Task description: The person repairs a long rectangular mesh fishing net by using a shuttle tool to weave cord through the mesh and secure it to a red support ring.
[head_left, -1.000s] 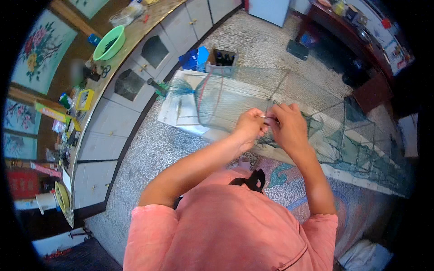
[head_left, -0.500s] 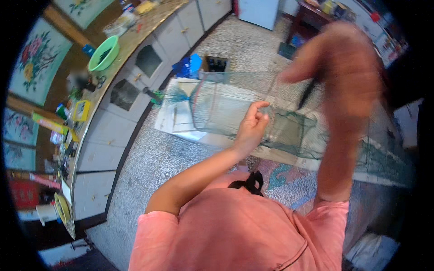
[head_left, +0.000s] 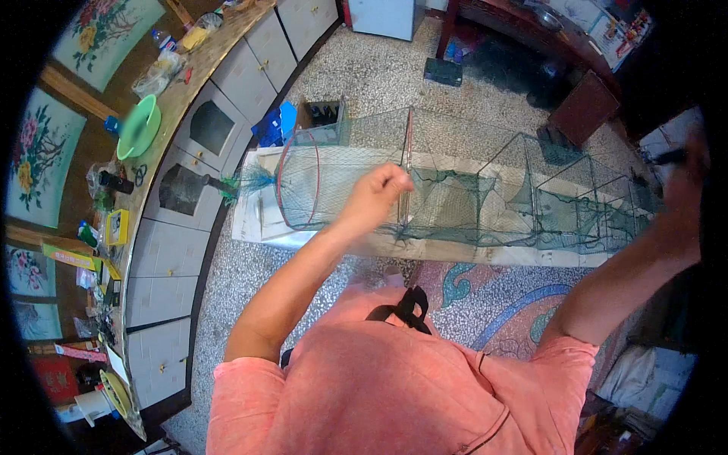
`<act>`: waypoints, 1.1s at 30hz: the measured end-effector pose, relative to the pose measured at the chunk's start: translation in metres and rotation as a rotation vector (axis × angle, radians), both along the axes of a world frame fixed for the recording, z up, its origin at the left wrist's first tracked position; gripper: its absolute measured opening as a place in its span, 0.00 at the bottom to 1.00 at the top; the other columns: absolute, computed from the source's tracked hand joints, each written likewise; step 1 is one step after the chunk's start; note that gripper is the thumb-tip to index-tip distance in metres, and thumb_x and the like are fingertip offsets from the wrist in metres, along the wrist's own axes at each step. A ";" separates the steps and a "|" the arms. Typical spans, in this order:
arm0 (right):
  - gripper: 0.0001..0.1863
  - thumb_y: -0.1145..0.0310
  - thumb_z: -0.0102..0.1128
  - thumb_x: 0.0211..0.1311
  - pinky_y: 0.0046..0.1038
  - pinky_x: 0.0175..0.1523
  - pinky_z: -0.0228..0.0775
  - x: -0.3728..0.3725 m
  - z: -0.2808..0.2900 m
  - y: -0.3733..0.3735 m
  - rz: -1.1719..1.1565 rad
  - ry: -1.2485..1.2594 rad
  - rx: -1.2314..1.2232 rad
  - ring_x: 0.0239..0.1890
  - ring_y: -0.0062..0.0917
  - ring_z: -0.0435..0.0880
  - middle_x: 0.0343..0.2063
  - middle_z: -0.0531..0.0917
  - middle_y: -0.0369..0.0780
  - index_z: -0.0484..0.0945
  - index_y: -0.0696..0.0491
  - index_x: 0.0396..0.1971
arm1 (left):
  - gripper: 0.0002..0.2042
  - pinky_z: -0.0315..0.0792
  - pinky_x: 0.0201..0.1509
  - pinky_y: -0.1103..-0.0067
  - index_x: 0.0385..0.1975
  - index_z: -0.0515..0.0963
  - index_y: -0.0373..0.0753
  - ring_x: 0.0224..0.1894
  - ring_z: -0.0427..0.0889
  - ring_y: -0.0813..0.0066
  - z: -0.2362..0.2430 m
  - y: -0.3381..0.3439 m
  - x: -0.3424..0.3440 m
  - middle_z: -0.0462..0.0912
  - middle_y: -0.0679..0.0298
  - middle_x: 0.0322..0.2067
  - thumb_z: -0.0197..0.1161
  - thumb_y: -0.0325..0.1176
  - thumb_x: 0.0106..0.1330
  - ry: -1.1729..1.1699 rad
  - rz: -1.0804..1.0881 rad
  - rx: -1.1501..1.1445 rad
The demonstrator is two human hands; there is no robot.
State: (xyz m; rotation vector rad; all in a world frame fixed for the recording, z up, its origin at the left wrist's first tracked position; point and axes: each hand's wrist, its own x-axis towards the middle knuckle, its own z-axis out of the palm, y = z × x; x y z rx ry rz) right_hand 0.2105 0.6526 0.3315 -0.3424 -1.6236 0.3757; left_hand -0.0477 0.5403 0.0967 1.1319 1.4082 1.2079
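A long green mesh fish trap (head_left: 447, 208) with several frames stretches from left to right in front of me. Its left end has a red hoop (head_left: 281, 178) and is gathered into a blue-green bunch (head_left: 254, 182). My left hand (head_left: 377, 197) is closed at an upright rod (head_left: 409, 144) of the trap's frame, fingertips pinched against it. My right hand (head_left: 688, 178) is far off to the right, at the dim picture rim. A dark slender tool (head_left: 669, 157) sticks out of its closed fingers; its exact kind is hard to make out.
Under the trap lie pale sheets (head_left: 508, 254) on a speckled floor. On the left runs a long counter with cabinets (head_left: 161, 292), holding a green basin (head_left: 141, 127) and small goods. A crate of bottles (head_left: 322, 114) and a wooden table (head_left: 523, 19) stand beyond.
My right hand has swung away to the far right and down, carrying the dark tool. My left hand stays at the rod. The view has shifted, so more of the trap's right part shows.
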 end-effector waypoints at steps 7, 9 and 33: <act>0.04 0.75 0.58 0.45 0.33 0.35 0.66 -0.087 -0.136 -0.004 0.129 -0.895 0.020 0.33 0.34 0.72 0.25 0.73 0.37 0.76 0.51 0.24 | 0.11 0.68 0.32 0.84 0.30 0.70 0.40 0.28 0.73 0.82 0.026 0.022 -0.029 0.76 0.66 0.31 0.47 0.39 0.69 -0.271 0.209 -0.041; 0.03 0.75 0.59 0.45 0.34 0.35 0.66 -0.090 -0.163 0.003 0.073 -0.925 -0.066 0.33 0.34 0.72 0.24 0.73 0.37 0.77 0.51 0.23 | 0.11 0.68 0.29 0.86 0.31 0.69 0.39 0.26 0.74 0.82 0.022 0.027 -0.030 0.77 0.64 0.31 0.46 0.39 0.69 -0.342 0.178 -0.107; 0.07 0.72 0.64 0.43 0.34 0.41 0.64 -0.152 -0.236 -0.011 0.296 -0.619 -0.447 0.39 0.36 0.71 0.31 0.72 0.42 0.76 0.56 0.24 | 0.06 0.61 0.19 0.87 0.31 0.66 0.37 0.17 0.68 0.83 -0.010 0.038 -0.054 0.76 0.62 0.27 0.44 0.31 0.68 -0.323 0.472 -0.213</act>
